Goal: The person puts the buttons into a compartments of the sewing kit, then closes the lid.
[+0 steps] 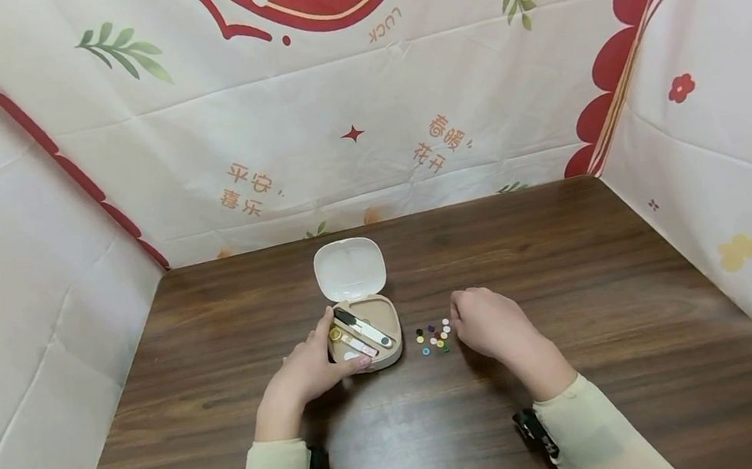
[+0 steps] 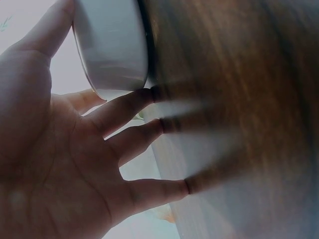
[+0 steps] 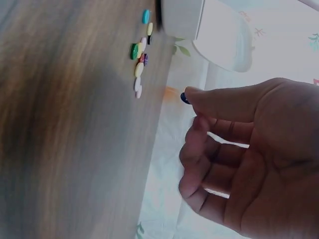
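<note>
A beige and white box (image 1: 393, 341) stands on the table with its white lid (image 1: 350, 268) raised. Inside it lie a black-and-white slender tool (image 1: 363, 327), a round gold piece (image 1: 335, 334) and a narrow strip with a pink end (image 1: 363, 346). My left hand (image 1: 310, 362) holds the box at its left side, thumb at the front and forefinger toward the back; the other fingers spread out straight in the left wrist view. My right hand (image 1: 490, 322) pinches a dark blue button (image 3: 185, 98) between thumb and forefinger, above the table. Several small coloured buttons (image 1: 439, 337) lie between box and right hand.
The dark wooden table (image 1: 232, 436) reaches back to a white printed cloth wall (image 1: 339, 153). More cloth hangs along the left and right sides. Dark straps with devices sit at both wrists.
</note>
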Tool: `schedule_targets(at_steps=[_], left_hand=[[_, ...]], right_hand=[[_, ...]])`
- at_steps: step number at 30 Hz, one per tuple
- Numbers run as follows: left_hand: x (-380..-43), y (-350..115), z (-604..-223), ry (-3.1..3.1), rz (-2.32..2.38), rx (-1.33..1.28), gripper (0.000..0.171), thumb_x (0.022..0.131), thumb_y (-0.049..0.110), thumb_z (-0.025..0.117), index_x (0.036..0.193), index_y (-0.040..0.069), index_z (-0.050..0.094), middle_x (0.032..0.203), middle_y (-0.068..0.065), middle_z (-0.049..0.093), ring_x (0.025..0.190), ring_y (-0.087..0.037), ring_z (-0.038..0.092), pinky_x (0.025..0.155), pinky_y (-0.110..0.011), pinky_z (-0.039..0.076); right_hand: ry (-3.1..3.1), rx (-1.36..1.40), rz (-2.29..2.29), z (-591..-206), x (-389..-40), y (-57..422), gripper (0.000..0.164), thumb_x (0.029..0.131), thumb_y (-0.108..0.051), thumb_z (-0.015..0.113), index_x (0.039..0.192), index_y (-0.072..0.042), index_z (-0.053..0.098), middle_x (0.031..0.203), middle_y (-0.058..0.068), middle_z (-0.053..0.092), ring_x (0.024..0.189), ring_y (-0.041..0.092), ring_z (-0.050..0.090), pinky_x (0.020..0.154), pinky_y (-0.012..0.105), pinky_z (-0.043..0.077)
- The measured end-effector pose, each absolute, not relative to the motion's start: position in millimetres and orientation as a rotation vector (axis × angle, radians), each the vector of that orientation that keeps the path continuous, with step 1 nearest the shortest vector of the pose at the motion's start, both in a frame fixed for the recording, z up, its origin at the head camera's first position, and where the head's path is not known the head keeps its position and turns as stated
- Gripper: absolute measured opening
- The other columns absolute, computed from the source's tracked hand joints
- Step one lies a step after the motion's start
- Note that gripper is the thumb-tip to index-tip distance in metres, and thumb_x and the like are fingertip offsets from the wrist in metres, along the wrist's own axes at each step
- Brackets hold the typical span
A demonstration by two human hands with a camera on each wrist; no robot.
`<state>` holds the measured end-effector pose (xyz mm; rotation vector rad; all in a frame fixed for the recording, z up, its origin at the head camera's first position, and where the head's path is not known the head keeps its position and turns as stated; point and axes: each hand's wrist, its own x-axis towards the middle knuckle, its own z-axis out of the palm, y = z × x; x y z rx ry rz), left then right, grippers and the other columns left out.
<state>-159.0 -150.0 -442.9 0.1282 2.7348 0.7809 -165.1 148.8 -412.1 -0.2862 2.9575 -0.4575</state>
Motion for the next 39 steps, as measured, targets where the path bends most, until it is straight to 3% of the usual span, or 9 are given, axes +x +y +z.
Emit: schedule_targets(at_steps=[3,11,22,30,39], left_hand=[[-158,-150,-444,2.73,0.787,0.127,0.118,0.087,0.067,0.078,0.173,0.017,0.016,0.167,-0.023,0.043,0.151,-0.049,0.047,0.121,-0.075,0.031],[-156,-150,-442,2.732,0.816,0.139,0.119,0.085,0.071,0.078,0.172,0.017,0.018,0.166,-0.024,0.044,0.149,-0.05,0.047,0.12,-0.078,0.03],[-157,-151,-445,2.742,0.806,0.133,0.118,0.086,0.068,0.079,0.172,0.016,0.018,0.165,-0.024,0.046,0.148,-0.049,0.05,0.117,-0.082,0.03],[-157,-149,-444,2.741,0.816,0.132,0.117,0.086,0.067,0.079,0.172,0.017,0.018,0.166,-0.023,0.046,0.147,-0.049,0.051,0.117,-0.081,0.031],[-158,-150,-445,2.734,0.813,0.127,0.117,0.086,0.069,0.078,0.172,0.018,0.018,0.165,-0.025,0.045,0.149,-0.049,0.049,0.118,-0.081,0.029]], right_hand=[[2.941,-0.309,-0.476,-412,-168,142,0.021,0.101,-0.012,0.064,0.08,-0.013,0.061,0.075,0.0,0.059,0.068,0.015,0.054,0.061,0.031,0.042],[2.942,-0.372,-0.498,-408,-176,119,0.024,0.097,-0.017,0.074,0.077,-0.016,0.06,0.073,-0.004,0.062,0.067,0.014,0.057,0.061,0.033,0.047],[2.938,-0.45,-0.527,-406,-189,83,0.026,0.098,-0.015,0.065,0.074,-0.018,0.058,0.068,-0.004,0.057,0.064,0.015,0.054,0.057,0.032,0.042],[2.936,-0.418,-0.556,-412,-191,76,0.024,0.099,-0.019,0.07,0.077,-0.019,0.06,0.07,-0.004,0.061,0.065,0.015,0.057,0.058,0.033,0.044],[2.931,-0.462,-0.509,-415,-191,70,0.023,0.099,-0.016,0.067,0.077,-0.019,0.059,0.071,-0.004,0.06,0.065,0.014,0.056,0.057,0.033,0.045]])
